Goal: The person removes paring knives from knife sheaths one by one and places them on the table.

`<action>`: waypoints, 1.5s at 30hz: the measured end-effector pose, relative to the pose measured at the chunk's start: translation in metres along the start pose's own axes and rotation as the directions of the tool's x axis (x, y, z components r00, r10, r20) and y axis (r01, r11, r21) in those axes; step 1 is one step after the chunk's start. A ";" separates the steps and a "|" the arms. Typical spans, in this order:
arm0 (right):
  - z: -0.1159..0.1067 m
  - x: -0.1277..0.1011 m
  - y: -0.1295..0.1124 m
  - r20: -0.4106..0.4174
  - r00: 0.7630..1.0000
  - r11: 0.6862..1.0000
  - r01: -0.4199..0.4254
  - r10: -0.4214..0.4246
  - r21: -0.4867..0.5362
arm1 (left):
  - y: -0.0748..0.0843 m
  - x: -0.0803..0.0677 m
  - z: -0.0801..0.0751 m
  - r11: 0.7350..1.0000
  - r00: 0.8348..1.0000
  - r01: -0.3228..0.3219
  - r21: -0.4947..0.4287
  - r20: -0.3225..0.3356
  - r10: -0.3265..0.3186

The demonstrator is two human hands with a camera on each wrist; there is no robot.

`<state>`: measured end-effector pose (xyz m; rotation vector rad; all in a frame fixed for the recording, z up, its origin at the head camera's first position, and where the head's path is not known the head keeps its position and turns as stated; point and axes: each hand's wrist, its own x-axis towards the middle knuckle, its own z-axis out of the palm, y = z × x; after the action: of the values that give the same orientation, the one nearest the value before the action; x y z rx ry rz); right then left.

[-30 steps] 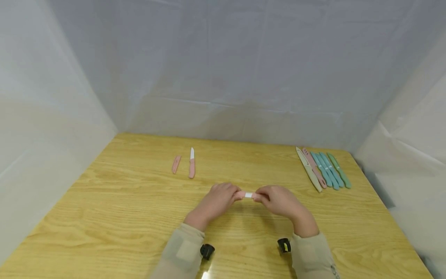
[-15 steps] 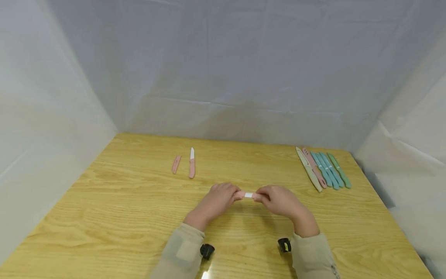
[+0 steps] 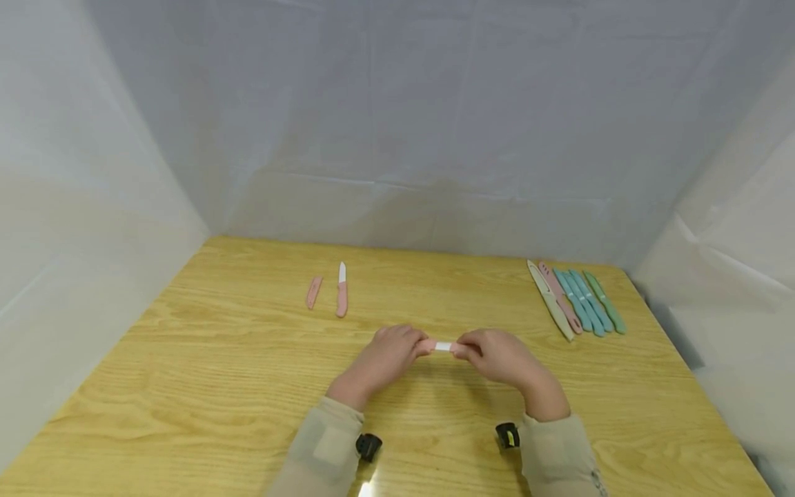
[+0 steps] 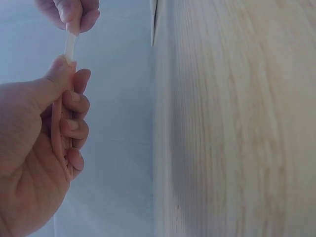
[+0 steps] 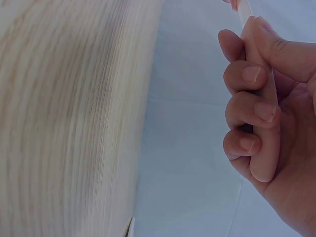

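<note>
Both hands meet over the middle of the wooden table (image 3: 186, 359), holding a small pink knife level between them. My left hand (image 3: 391, 348) curls round one pink end, which looks like the sheath (image 4: 57, 123). My right hand (image 3: 493, 352) grips the other pink end, the handle (image 5: 264, 148). A short strip of white blade (image 3: 443, 346) shows between the two hands. The left wrist view shows the blade (image 4: 70, 47) running from my left thumb to the right hand's fingertips (image 4: 74, 10). The rest of the blade is hidden.
A bare pink knife (image 3: 341, 293) and its separate pink sheath (image 3: 314, 292) lie at the back centre-left. Several sheathed knives (image 3: 577, 300) in cream, pink and teal lie side by side at the back right. White sheeting walls in the table on three sides.
</note>
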<state>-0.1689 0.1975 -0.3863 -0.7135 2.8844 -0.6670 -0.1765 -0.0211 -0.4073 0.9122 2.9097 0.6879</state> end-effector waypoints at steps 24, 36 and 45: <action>-0.002 -0.001 0.001 0.003 1.000 1.000 -0.019 0.019 0.003 | -0.001 0.000 -0.001 1.000 1.000 -0.011 -0.021 -0.004 0.011; -0.001 -0.001 0.002 0.012 1.000 1.000 -0.023 0.023 -0.008 | -0.002 -0.002 -0.001 1.000 1.000 -0.002 -0.028 0.007 0.002; -0.002 0.000 0.004 0.025 0.999 0.999 -0.046 0.045 0.024 | -0.003 -0.001 -0.001 1.000 1.000 -0.017 -0.027 -0.012 0.016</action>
<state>-0.1707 0.2018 -0.3859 -0.6466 2.8562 -0.6823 -0.1774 -0.0245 -0.4075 0.9336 2.8987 0.7335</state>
